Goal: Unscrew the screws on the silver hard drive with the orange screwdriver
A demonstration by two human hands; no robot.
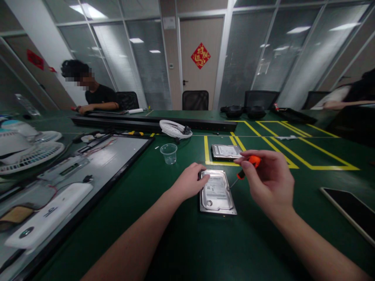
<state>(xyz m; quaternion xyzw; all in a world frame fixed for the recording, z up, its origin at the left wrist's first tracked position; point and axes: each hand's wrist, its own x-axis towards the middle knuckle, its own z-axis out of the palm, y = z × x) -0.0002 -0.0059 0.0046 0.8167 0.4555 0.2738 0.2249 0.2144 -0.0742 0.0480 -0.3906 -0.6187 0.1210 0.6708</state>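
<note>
A silver hard drive [217, 195] lies label side up on the green table in front of me. My left hand [191, 180] grips its upper left edge, with the thumb over the top face and the other fingers along the far side. In my right hand [268, 181] is a screwdriver [241, 174] with an orange and black handle, held between thumb and fingers. Its thin shaft slants down to the drive's right edge; whether the tip sits in a screw is too small to tell. Behind, a second hard drive [225, 151] rests within yellow tape lines.
A clear plastic cup [169, 154] and a white fan grille [175, 129] stand beyond my left hand. At left lies a black-framed panel [123, 150] bearing a white power bank [49, 214]. A phone [351, 210] is at right. Across the table sits another person [101, 95].
</note>
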